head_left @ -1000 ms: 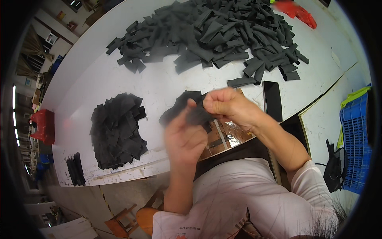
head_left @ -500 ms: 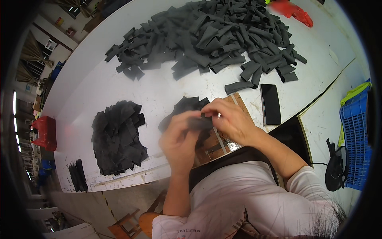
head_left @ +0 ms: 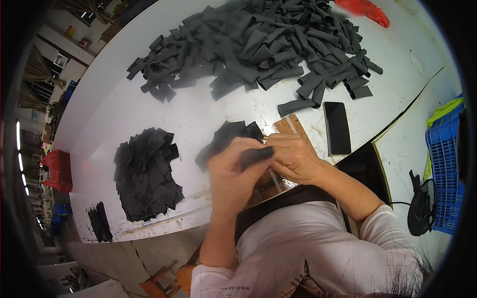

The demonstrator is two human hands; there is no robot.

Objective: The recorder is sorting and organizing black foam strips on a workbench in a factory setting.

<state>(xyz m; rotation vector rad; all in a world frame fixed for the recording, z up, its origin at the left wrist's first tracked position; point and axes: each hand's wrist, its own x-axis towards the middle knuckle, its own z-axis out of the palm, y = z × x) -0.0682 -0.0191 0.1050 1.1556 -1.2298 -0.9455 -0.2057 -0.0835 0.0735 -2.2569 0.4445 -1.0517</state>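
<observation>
My left hand (head_left: 226,174) is closed around a small black fabric tube (head_left: 257,157), its thumb and fingers on either side. My right hand (head_left: 298,158) meets it from the right, fingers curled and fingertips pinching at the tube's end. A thin, shiny bit shows by the right fingertips, too small to name. Just beyond my hands lies a small heap of black fabric pieces (head_left: 229,135), partly hidden by the left hand. Beneath the hands sits a brown wooden board (head_left: 294,127) with pale strips, on the white table (head_left: 198,111).
A large pile of dark grey fabric tubes (head_left: 258,44) covers the far table. To the left are a flat stack of black pieces (head_left: 146,176) and a small bundle (head_left: 100,222). A phone (head_left: 338,128) lies right of the board; a blue basket (head_left: 443,164) stands far right.
The fabric tube has turned, its end now tilting up toward the right hand. My right fingers have curled in and lowered slightly. The view has shifted a little.
</observation>
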